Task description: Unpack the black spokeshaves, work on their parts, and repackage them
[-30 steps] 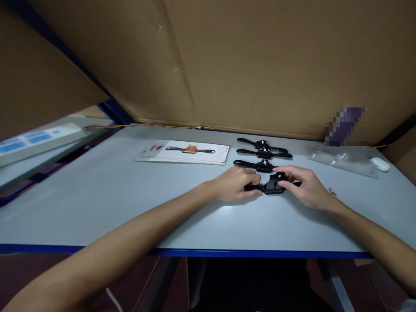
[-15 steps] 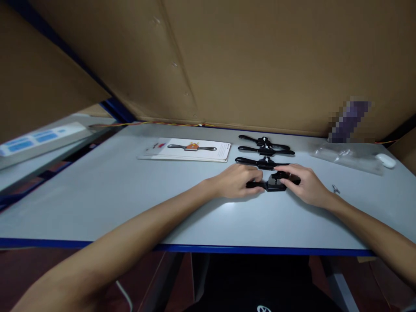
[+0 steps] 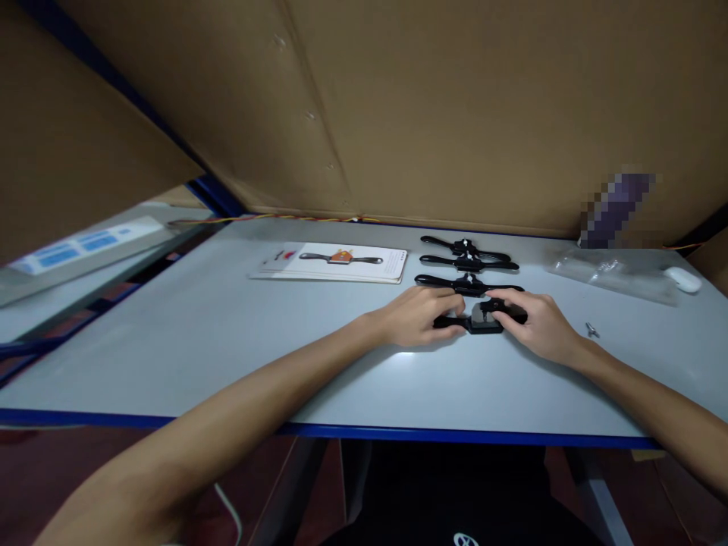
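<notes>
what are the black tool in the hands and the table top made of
Black tool: looks like metal with a dark painted or coated finish, faintly glossy; plastic cannot be ruled out. Table: smooth pale grey top, likely laminate, softly reflecting light, with a blue edge strip.

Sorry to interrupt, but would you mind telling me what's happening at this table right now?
A person has both hands on a black spokeshave lying on the grey table: the left hand grips one handle, and the right hand rests on the other side. Three similar spokeshaves lie in a row just behind. A printed card lies to the left, a clear plastic bag to the right.
</notes>
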The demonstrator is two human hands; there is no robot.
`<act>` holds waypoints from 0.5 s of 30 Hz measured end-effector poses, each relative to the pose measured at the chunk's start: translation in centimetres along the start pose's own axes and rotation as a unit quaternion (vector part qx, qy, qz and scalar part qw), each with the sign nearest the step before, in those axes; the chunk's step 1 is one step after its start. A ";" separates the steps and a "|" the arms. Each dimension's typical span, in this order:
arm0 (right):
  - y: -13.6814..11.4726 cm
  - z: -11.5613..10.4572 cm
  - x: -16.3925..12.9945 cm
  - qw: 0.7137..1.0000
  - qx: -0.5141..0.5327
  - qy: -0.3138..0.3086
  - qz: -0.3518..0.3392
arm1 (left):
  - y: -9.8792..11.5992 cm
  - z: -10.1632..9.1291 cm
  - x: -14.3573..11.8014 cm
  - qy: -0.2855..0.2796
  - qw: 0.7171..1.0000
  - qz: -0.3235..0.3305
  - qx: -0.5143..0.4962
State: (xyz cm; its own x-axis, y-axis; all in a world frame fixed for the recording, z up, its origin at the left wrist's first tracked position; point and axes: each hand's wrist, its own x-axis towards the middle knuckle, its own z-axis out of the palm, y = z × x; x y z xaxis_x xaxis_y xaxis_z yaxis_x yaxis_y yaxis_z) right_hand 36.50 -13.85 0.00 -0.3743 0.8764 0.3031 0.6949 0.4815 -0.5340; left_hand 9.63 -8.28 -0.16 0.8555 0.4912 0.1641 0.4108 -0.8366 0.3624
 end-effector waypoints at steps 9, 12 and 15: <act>0.0 -0.2 -0.1 1.000 0.011 -0.019 -0.005 | -0.2 0.2 -0.1 0.011 0.999 0.010 0.032; 0.0 -0.2 0.0 0.999 0.016 -0.033 0.010 | -0.2 0.2 -0.1 0.011 0.999 0.013 0.035; 0.1 -0.1 0.0 0.999 0.014 -0.029 -0.018 | -0.2 0.3 -0.1 0.014 0.999 0.015 0.039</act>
State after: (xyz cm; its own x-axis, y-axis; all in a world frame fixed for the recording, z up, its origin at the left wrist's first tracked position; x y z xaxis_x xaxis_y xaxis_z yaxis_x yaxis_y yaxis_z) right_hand 36.63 -13.77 -0.03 -0.4342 0.8574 0.2764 0.6637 0.5119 -0.5454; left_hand 9.49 -8.21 -0.51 0.8594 0.4709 0.1994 0.4089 -0.8669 0.2852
